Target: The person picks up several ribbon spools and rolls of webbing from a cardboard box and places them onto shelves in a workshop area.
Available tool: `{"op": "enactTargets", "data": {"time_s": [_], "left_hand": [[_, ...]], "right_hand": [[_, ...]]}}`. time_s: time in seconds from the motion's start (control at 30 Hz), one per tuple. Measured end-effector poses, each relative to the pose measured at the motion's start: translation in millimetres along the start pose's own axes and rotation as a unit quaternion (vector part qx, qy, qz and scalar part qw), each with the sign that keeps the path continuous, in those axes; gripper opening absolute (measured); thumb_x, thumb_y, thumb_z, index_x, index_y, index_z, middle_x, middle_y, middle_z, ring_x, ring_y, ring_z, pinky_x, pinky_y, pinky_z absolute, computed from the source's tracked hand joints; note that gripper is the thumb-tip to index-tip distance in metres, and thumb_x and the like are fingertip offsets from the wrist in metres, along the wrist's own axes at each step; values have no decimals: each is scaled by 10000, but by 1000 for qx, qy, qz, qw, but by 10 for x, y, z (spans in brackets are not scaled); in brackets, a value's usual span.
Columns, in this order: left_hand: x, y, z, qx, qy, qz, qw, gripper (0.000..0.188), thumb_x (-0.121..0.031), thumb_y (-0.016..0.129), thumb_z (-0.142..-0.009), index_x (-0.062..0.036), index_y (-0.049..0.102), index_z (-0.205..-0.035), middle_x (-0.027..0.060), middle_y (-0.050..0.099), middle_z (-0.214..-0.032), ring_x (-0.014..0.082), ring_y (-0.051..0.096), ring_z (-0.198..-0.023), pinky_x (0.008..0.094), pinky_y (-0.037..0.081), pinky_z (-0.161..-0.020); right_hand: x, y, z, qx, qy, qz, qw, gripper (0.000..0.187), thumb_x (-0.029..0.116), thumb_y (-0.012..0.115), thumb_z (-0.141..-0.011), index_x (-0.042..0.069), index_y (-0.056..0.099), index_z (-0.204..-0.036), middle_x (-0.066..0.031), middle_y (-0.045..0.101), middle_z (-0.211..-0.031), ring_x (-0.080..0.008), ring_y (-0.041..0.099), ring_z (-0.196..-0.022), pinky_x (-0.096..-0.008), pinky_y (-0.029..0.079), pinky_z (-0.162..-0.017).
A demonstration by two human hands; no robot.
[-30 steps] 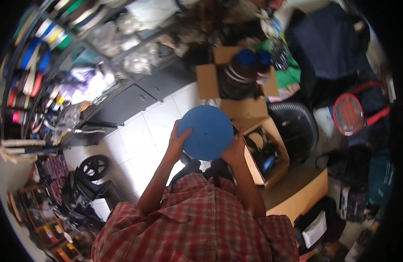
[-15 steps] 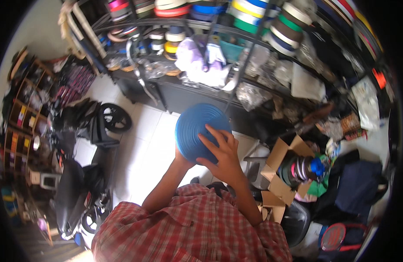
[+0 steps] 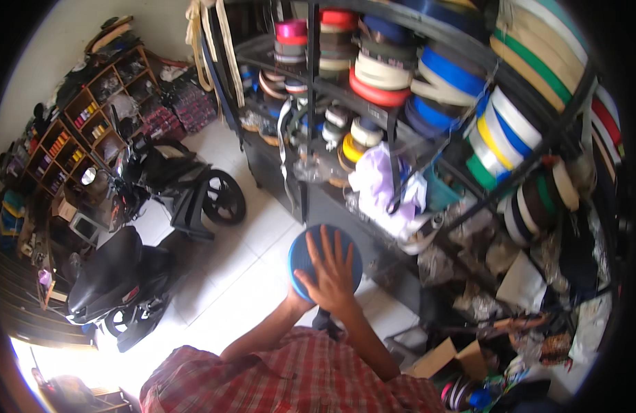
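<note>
A flat round roll of blue webbing is held in front of my chest, its coiled face turned up. My left hand supports it from underneath at the near left edge, with the fingers hidden below the roll. Across the top lies my right hand, palm down, its fingers stretched and spread over the coils.
A black metal rack ahead and right carries many coloured webbing rolls and plastic bags. To the left stands a black motorcycle on the white tiled floor. An open cardboard box sits at the lower right.
My view has swung to the right and up, so more of the rack shows and the box slid lower. The right hand's fingers have spread wider and flatter over the roll.
</note>
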State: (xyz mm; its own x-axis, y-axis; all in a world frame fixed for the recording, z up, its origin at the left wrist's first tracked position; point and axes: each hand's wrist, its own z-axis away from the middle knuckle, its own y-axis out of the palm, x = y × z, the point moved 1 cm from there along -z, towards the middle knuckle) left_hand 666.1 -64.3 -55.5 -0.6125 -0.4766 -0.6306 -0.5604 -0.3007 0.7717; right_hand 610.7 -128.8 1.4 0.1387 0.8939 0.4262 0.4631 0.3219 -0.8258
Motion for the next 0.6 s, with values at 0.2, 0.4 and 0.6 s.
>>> {"op": "enactTargets", "data": {"time_s": [0.2,0.4,0.6], "left_hand": [[-35,-204,-504,-96,-4,214,972,558,-434,310,-991,-123,317,-1455,133,377,-1463,295,387,-1330,478,302,-1119],[-237,-565,-740,-78,97,272,954,594,-489,294,-978,-125,335,-1446,142,377,-1463,320,387,-1331,508,301,-1115],[-735,-1041,-946,0,168,307,937,593,-497,304,-969,-111,402,-1408,150,422,-1431,336,420,-1304,517,334,-1095]], "right_hand": [[-445,215,-557,65,-41,-39,996,761,497,520,-892,130,239,-1496,-227,174,-1537,-500,180,-1380,-661,116,-1074],[-427,348,-1044,69,-89,-81,990,735,499,512,-898,131,266,-1486,-212,228,-1522,-480,238,-1363,-670,173,-1049],[-214,268,-1282,170,-205,-141,954,681,403,528,-919,67,296,-1464,-214,227,-1524,-431,201,-1400,-648,130,-1082]]}}
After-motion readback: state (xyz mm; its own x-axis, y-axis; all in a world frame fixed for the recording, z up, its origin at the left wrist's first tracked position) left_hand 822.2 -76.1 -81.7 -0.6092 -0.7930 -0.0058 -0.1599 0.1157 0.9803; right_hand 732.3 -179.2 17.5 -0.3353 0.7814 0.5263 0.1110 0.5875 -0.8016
